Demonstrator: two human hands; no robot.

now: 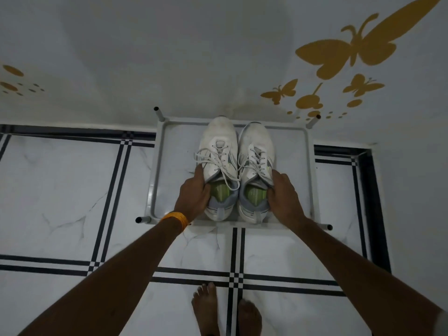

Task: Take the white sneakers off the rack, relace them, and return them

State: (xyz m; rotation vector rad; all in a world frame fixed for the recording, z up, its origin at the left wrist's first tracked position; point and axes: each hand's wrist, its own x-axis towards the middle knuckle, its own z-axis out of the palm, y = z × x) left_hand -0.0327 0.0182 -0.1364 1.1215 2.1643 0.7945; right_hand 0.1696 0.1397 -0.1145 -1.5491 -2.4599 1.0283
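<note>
Two white sneakers with green insoles sit side by side on a low grey metal rack (155, 170), toes toward the wall. My left hand (194, 192) grips the collar of the left sneaker (221, 146), thumb inside the opening. My right hand (283, 197) holds the collar of the right sneaker (257, 144) the same way. Both sneakers are laced, with loose lace ends lying across the tongues. An orange band circles my left wrist.
The rack stands against a white wall (169, 57) with gold butterfly decals (349, 52). White marble floor tiles with black lines (235, 258) surround it. My bare feet (225, 309) stand just in front of the rack.
</note>
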